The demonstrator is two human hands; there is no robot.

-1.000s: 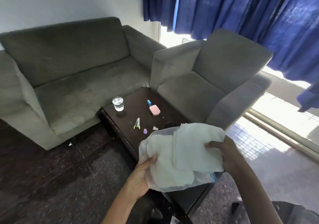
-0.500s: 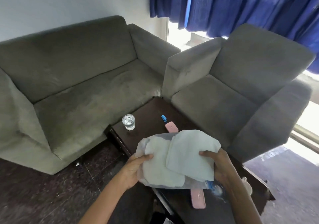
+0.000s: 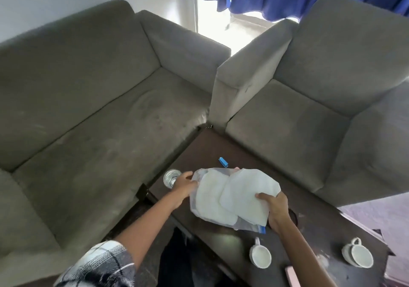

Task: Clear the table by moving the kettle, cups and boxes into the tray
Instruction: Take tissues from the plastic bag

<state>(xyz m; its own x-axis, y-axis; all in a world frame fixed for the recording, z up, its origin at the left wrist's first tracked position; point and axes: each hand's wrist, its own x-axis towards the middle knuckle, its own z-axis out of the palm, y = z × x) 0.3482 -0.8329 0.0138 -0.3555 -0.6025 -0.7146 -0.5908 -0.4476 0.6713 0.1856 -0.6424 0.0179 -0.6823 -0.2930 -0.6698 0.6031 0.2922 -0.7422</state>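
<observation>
Both hands are on a clear zip bag (image 3: 199, 175), held just above the surface (image 3: 221, 145). Left hand (image 3: 184, 186) pinches the bag's left edge, fingers curled onto the plastic. Right hand (image 3: 275, 209) clamps the other side, thumb on top of a white cloth (image 3: 245, 196) that sits half out of the bag mouth; the fingers underneath are hidden. The two-sided hold makes sense: limp bag, loose contents, needs tension to keep the mouth open. My read is the cloth is being bagged or sorted, and it's not a listed item, so the task proper has hardly begun. White cup (image 3: 260, 256) and second cup (image 3: 357, 256) stand on the surface at the near end, well apart, untouched. Water glass (image 3: 170, 177) is right behind the left hand — knock risk. Blue clip (image 3: 223, 162) lies just beyond the bag. Kettle, boxes, tray — not in view.
</observation>
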